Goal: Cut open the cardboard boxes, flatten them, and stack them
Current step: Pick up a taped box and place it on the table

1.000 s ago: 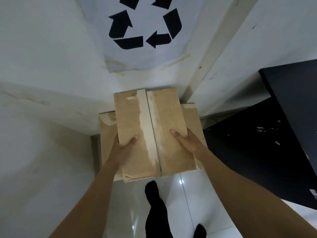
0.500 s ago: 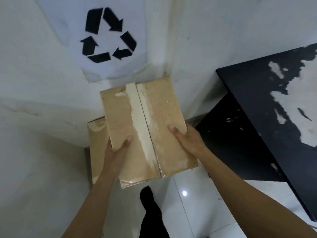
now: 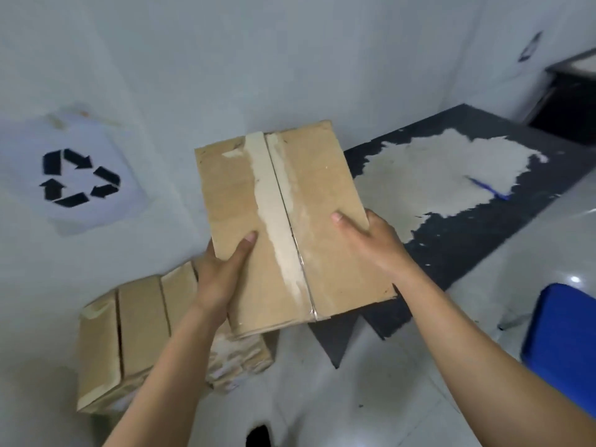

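As both of my hands are occupied, I record the held cardboard box [image 3: 290, 221] at the centre of the frame, clear of the floor, its top face turned toward me. My left hand [image 3: 219, 279] grasps its left edge, thumb laid on the top face, fingers hidden beneath. My right hand [image 3: 371, 243] grasps the right edge in the same way, thumb on top, fingers out of sight round the side. A pale tape strip [image 3: 271, 214] runs the length of the centre seam, torn and patchy, and the flaps are closed. The brown face is plain card.

A second cardboard box [image 3: 135, 333] lies on the floor at lower left, partly behind my left forearm, with two dark slits across its top.

Markings: a white paper sheet [image 3: 80, 179] on the wall at middle left bears a black recycling symbol of arrows. A small wall notice [image 3: 530, 48] at upper right is too blurred to read.

At right stands a black table [image 3: 451, 253] with a large worn pale patch. A blue object [image 3: 490, 190] lies on that patch, too blurred to identify. A blue seat [image 3: 561, 330] shows at the right edge, and a dark shoe tip [image 3: 258, 433] at bottom centre.
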